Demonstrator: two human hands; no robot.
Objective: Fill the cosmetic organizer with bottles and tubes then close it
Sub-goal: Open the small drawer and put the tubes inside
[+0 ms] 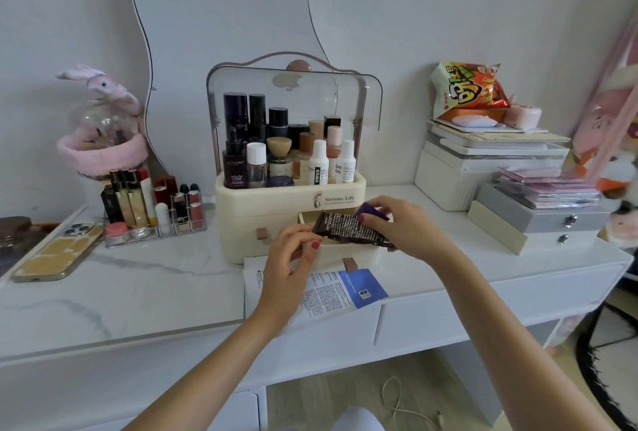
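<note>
White marble-look vanity top (155,271), so everything shows up. I've got the dark brown tube (348,227) pinched at its purple cap end in my right hand (400,223), left hand (293,254) steadying the crimped end with its fingertips — it's hovering over the open lower-right drawer (345,251) of the cream organizer (290,204). Top section's already packed with bottles (286,147). Left, I reckon — drop this in, shut the drawer, swing the clear lid (345,99) down.

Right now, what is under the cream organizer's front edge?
A printed leaflet lies on the table, its far edge under the open drawer of the organizer. How far it reaches beneath is covered.
</note>
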